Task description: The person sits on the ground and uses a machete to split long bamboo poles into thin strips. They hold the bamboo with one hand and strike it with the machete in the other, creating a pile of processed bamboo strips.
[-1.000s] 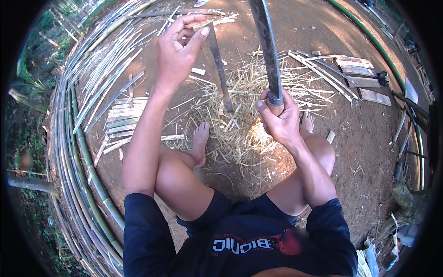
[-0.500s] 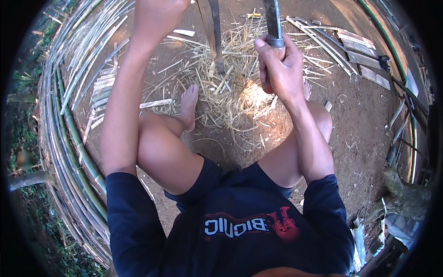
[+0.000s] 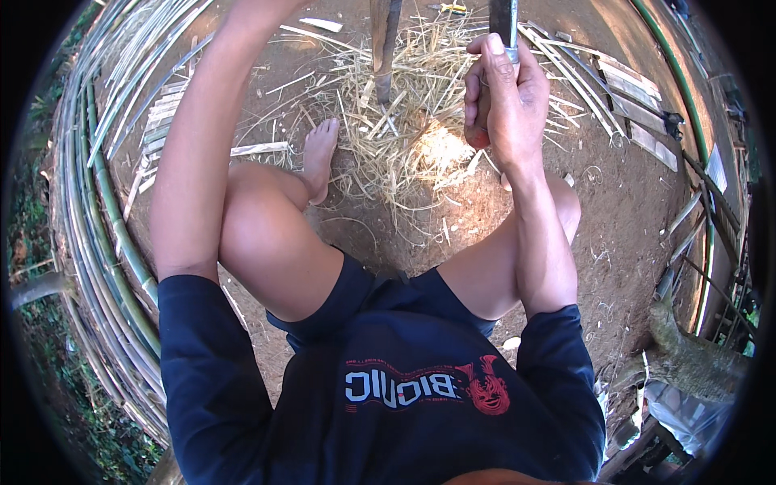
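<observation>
At the top right of centre, my right hand is closed round the handle of a knife. Its broad dark blade points up and away, leaving the frame at the top edge, with a metal collar where it meets the handle. The reddish butt of the handle shows below my fingers. My left hand reaches to the upper edge, where its fingers are cut off, so what it holds does not show. Between the two hands stands a worn wooden stake, its lower end among pale shavings.
My bare foot rests beside the shavings. Long bamboo poles curve along the left, with split strips above. Flat slats lie at the right, and a yellow-handled tool is at the top. A tree stump is lower right.
My right hand and the knife have moved up and slightly right. My left hand has gone further past the top edge. The whole view has shifted a little.
</observation>
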Demonstrator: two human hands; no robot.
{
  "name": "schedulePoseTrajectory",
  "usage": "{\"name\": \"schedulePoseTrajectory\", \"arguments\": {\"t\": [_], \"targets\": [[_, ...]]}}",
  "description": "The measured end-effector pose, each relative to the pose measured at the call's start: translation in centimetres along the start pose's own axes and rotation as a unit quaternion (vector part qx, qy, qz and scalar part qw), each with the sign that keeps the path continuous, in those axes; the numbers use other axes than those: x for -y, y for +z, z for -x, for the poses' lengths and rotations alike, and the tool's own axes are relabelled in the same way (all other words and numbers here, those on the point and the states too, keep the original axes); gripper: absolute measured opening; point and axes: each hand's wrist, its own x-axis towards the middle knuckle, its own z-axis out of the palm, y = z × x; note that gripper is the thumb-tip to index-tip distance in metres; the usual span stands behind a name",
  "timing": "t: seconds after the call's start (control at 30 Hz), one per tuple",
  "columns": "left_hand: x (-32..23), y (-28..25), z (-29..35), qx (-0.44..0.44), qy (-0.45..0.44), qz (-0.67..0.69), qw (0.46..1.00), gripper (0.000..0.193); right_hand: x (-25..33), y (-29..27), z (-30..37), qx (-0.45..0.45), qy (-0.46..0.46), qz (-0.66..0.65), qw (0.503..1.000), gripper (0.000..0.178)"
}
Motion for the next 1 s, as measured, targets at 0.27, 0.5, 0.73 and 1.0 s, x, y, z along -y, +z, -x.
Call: {"name": "schedulePoseTrajectory", "arguments": {"t": [0.27,0.5,0.73,1.0], "targets": [[0.7,-0.6,0.1,-0.01,0.03,-0.032,0.999,0.015,-0.1,0.7,-0.1,-0.002,0.017,-0.04,0.999,0.046],[0.0,-0.8,0.2,-0.005,-0.057,-0.007,0.998,0.014,0.7,0.8,-0.2,0.019,0.01,-0.04,0.999,0.046],[2.2,-1.4,0.5,0.008,-0.03,-0.072,0.997,0.024,1.0,1.4,-0.6,0.02,0.008,-0.036,0.999,0.049],[0.9,-0.2,0.3,-0.006,-0.016,-0.039,0.999,0.018,1.5,1.2,-0.7,0.015,-0.007,-0.047,0.999,0.045]]}}
